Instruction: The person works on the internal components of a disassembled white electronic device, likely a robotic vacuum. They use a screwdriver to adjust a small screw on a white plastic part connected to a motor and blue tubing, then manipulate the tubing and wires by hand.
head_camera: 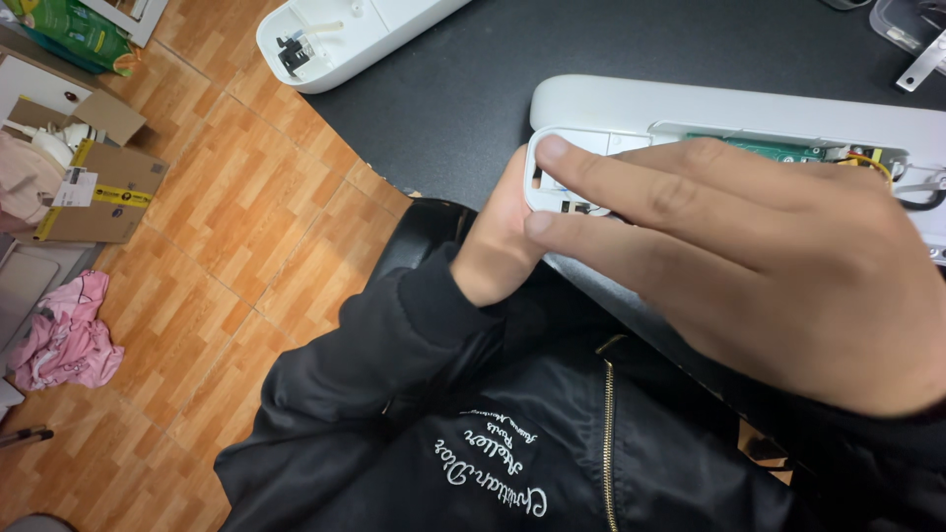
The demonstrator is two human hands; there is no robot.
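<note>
White plastic housing [690,108], long w/ rounded ends, lying on black tabletop [473,89] at centre-right of frame; cover off, green circuit board [769,150] and yellow wires [867,158] exposed in upper right. Right hand [749,266] spread flat over housing end, fingers [611,182] extended, pressing rather than clasping. Left hand [498,246] cupped under same end at centre frame, thumb side against the shell; grip from below, exact closure hidden. Judged light, stiff, smooth and a bit slippery; board and wires fragile, so best held by outer shell edges, not internals. Second white housing [335,34] at top centre, well apart. Cardboard box [99,192] at left edge on wood-pattern floor [246,207], holding pale items, contents unclear. Pink cloth [69,335] lower left.
</note>
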